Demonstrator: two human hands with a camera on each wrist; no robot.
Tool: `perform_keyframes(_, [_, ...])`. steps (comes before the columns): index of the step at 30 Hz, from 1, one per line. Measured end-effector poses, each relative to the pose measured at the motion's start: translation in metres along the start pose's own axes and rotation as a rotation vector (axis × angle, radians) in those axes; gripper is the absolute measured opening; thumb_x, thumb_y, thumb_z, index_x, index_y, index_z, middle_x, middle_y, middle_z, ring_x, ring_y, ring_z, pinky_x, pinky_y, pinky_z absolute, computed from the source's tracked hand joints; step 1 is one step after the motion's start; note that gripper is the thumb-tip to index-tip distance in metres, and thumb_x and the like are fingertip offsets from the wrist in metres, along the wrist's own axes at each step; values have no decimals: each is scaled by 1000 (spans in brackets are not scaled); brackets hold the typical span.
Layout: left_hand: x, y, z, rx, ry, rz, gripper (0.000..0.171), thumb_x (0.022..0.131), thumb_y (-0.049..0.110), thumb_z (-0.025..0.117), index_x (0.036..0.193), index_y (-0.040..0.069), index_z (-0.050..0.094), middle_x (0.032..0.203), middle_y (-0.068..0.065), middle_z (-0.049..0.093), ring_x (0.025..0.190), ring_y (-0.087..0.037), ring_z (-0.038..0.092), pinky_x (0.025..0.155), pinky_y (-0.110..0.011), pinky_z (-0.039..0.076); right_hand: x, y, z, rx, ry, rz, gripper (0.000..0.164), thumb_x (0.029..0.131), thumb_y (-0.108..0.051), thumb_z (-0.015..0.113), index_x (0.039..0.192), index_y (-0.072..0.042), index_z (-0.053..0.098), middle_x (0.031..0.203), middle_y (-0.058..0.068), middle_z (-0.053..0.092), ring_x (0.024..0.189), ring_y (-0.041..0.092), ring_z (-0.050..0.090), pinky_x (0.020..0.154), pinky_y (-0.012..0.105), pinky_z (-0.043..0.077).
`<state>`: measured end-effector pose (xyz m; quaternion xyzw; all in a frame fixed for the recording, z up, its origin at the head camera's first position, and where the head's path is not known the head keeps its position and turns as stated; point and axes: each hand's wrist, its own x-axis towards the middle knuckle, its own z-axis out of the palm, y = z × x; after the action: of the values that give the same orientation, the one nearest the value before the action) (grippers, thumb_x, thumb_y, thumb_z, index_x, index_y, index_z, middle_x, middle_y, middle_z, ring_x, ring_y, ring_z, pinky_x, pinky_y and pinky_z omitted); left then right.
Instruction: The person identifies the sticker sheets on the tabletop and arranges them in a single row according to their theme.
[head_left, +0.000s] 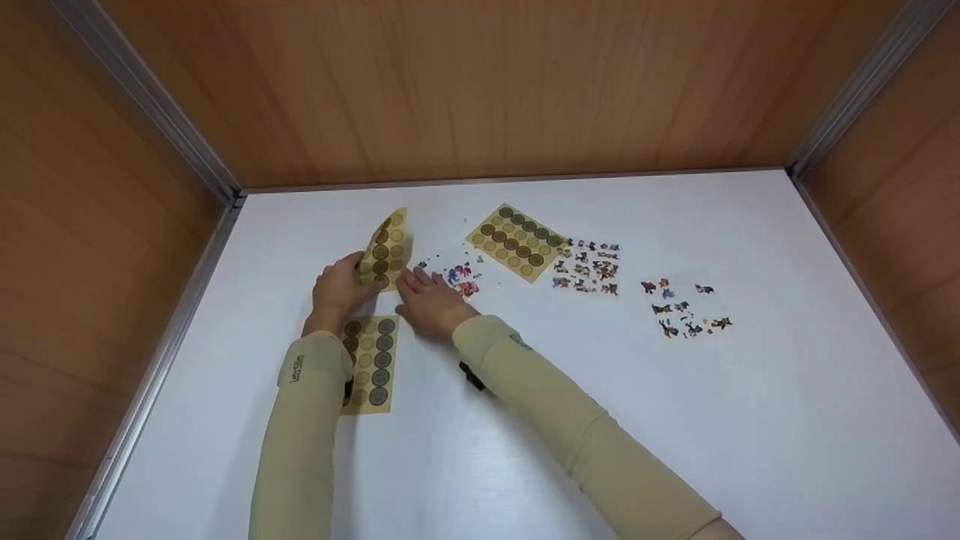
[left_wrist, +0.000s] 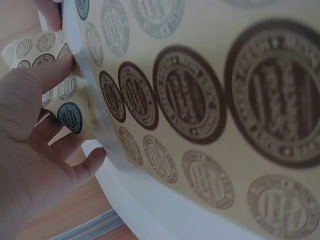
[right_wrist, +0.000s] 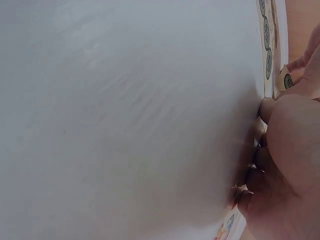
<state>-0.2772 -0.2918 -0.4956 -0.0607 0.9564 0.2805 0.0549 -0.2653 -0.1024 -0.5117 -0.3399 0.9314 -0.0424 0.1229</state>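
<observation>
My left hand (head_left: 337, 290) pinches a yellowish sheet of round stickers (head_left: 387, 255) by its left side, thumb in front and fingers behind. The sheet stands tilted up from the table, its top edge curling. My right hand (head_left: 435, 304) rests low beside the sheet's lower right corner, fingers extended; whether it touches the sheet is unclear. Its fingertips partly cover a transparent sheet of small colourful figure stickers (head_left: 466, 286). A second round-sticker sheet (head_left: 371, 367) lies flat under my left wrist and fills much of the left wrist view.
Behind and to the right lies another round-sticker sheet (head_left: 517, 241), overlapping a transparent sheet of figure stickers (head_left: 589, 266). Farther right is one more transparent figure-sticker sheet (head_left: 686, 307). Wooden panels (head_left: 510, 90) wall the white table (head_left: 787, 420) at the back and sides.
</observation>
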Motion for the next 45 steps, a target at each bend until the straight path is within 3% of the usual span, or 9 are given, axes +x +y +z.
perform_keyframes(5, [2, 3, -1, -77, 25, 2, 72, 88, 20, 78, 149, 0, 46, 137, -25, 58, 123, -39, 56, 106, -52, 44, 1, 0, -1, 5, -6, -5, 63, 111, -40, 30, 162, -6, 16, 169, 9, 11, 155, 27, 9, 125, 43, 9])
perform_keyframes(14, [4, 5, -6, -290, 26, -37, 84, 83, 11, 81, 154, 4, 37, 145, -25, 49, 133, -39, 49, 112, -47, 40, 2, 2, 0, 2, -11, -7, 62, 111, -39, 31, 163, -7, 17, 169, 8, 10, 155, 25, 8, 125, 41, 9])
perform_keyframes(22, [4, 12, -11, -453, 35, -56, 95, 81, 6, 81, 158, 7, 27, 138, -19, 53, 118, -31, 56, 102, -40, 49, 3, 2, 2, 13, -1, -11, 63, 111, -40, 31, 163, -8, 14, 169, 8, 9, 155, 26, 7, 125, 42, 7])
perform_keyframes(27, [1, 15, -12, -533, -28, -53, 71, 85, 3, 77, 148, 7, 44, 129, -15, 65, 111, -27, 65, 94, -36, 55, 1, 3, 2, 14, 14, -10, 63, 111, -40, 30, 163, -9, 14, 169, 8, 9, 155, 26, 7, 125, 43, 8])
perform_keyframes(32, [-3, 14, -13, -507, -81, -94, 43, 96, 14, 68, 137, 5, 58, 120, -15, 70, 102, -25, 70, 89, -38, 57, -1, 1, 3, 16, 22, -13, 62, 111, -39, 31, 163, -9, 14, 169, 8, 10, 155, 26, 8, 125, 43, 8])
perform_keyframes(40, [-10, 14, -18, -504, -69, -71, 36, 97, 14, 62, 131, 1, 62, 118, -18, 71, 97, -24, 68, 89, -40, 57, 0, 5, 3, 61, 36, -28, 60, 111, -37, 31, 163, -11, 16, 169, 10, 11, 155, 28, 8, 125, 43, 7])
perform_keyframes(45, [-18, 15, -22, -528, -60, -36, 35, 98, 14, 62, 132, 3, 62, 118, -16, 71, 99, -23, 69, 88, -38, 58, -1, 14, 6, 264, 148, -55, 62, 110, -31, 41, 163, -10, 17, 167, 15, 13, 155, 31, 8, 125, 43, 6])
